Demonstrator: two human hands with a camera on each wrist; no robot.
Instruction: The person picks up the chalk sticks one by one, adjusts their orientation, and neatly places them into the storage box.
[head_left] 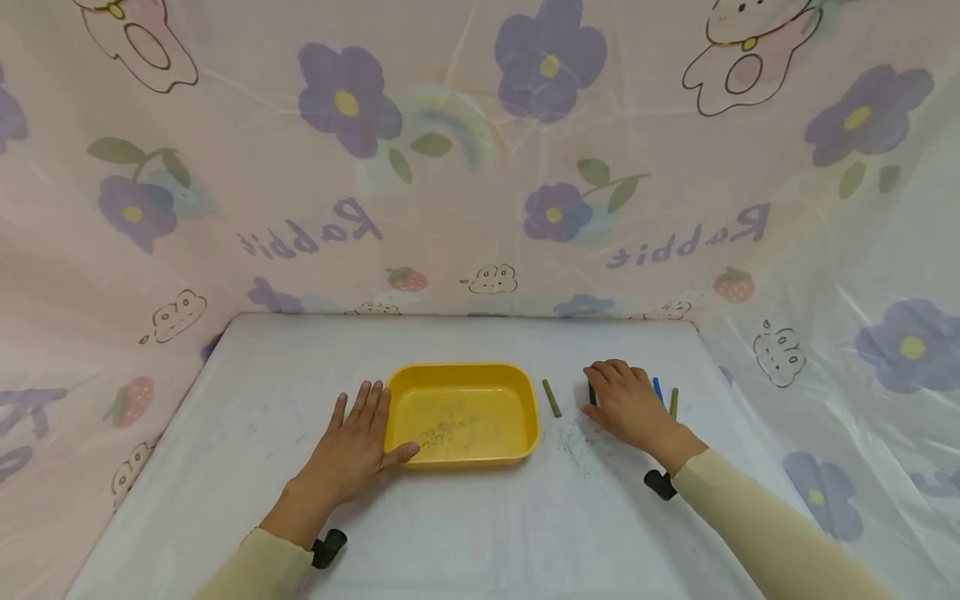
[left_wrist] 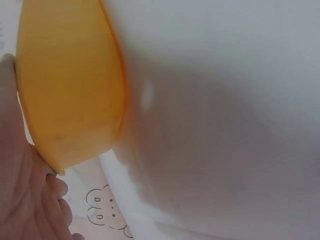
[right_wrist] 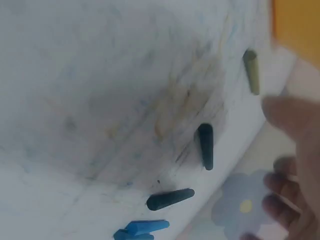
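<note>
My left hand (head_left: pixel 347 450) lies along the left end of a yellow tray (head_left: pixel 480 425), fingers straight and thumb over its near rim. The left wrist view shows the tray's wall (left_wrist: pixel 72 80) against the palm. My right hand (head_left: pixel 632 407) is over several short coloured sticks, like chalk or pastels, with its fingers loosely bent and nothing held. Below it, in the right wrist view, lie a dark stick (right_wrist: pixel 206 146), a second dark stick (right_wrist: pixel 171 199) and blue sticks (right_wrist: pixel 147 226). An olive stick (head_left: pixel 551 398) lies between the tray and this hand.
Coloured smudges (head_left: pixel 576 446) mark the white tabletop (head_left: pixel 480 533) right of the tray, and specks dot the tray's floor. Another olive stick (head_left: pixel 673 404) lies beyond the right hand. A flowered curtain (head_left: pixel 450 192) rises behind the table and along both sides.
</note>
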